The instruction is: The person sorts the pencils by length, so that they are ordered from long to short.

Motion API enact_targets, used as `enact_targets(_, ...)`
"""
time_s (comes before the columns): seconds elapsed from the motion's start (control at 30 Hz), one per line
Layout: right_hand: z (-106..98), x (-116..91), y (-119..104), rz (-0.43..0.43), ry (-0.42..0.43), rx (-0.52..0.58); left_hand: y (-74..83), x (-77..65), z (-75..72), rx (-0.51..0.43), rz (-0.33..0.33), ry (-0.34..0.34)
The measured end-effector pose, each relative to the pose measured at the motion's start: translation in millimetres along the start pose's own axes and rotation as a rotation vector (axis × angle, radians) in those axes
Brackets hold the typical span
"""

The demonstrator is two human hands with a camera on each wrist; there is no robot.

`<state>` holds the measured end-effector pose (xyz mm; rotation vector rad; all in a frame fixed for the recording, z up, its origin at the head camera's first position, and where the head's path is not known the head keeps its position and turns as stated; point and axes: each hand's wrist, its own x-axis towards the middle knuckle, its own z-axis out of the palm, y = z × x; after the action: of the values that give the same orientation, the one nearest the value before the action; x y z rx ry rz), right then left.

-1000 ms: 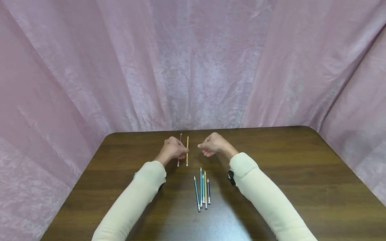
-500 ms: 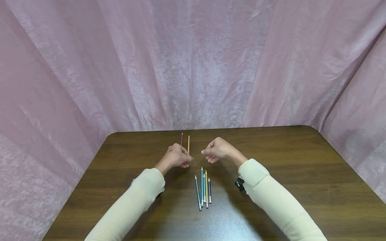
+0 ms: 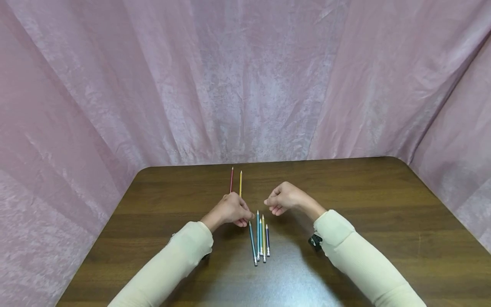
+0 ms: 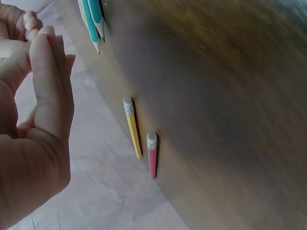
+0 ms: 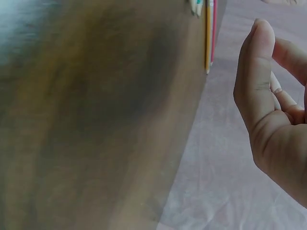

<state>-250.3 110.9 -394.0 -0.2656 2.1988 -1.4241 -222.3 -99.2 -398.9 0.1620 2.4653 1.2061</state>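
Observation:
My left hand hovers just left of the pointed ends of a bunch of pencils, nearest the leftmost teal pencil. Its thumb and fingers are bent toward each other, with nothing visible between them. Beside that pencil lie two more teal ones, a yellow-gold pencil and a dark blue pencil. My right hand hangs above the table to the right, loosely curled and holding nothing. Farther back, a red pencil and a yellow pencil lie apart; my left hand hides their eraser ends in the head view.
All the pencils rest on a brown wooden table with rounded back corners. Pink curtains hang behind the table and at both sides. A dark strap-like device sits at the right wrist.
My left hand has come away from the red and yellow pencils toward the bunch in front. The right hand has shifted right and nearer. The pencils lie as before.

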Motion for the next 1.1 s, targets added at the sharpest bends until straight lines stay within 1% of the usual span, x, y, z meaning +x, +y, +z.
enact_targets(0.2, 1.0, -3.3, 11.2, 0.018, -0.002, 0.01, 1.8, -0.7, 7.5, 0.03, -0.002, -0.073)
enact_targets(0.4, 1.6, -7.2, 17.6, 0.028, 0.001, 0.027, 4.6, 0.0, 16.8, 0.048, -0.019, -0.115)
enact_targets(0.67, 0.2, -14.1, 22.6, 0.03, 0.004, 0.042, 10.6, 3.9, 29.8, 0.084, -0.048, -0.131)
enact_targets(0.83, -2.6, -20.3, 28.2, 0.032, 0.009, 0.042, 15.2, 5.0, 37.0, 0.099, -0.032, -0.135)
enact_targets(1.1, -7.6, -32.5, 39.5, 0.068, 0.011, 0.039, 20.8, 6.1, 47.6, 0.143, -0.005, -0.104)
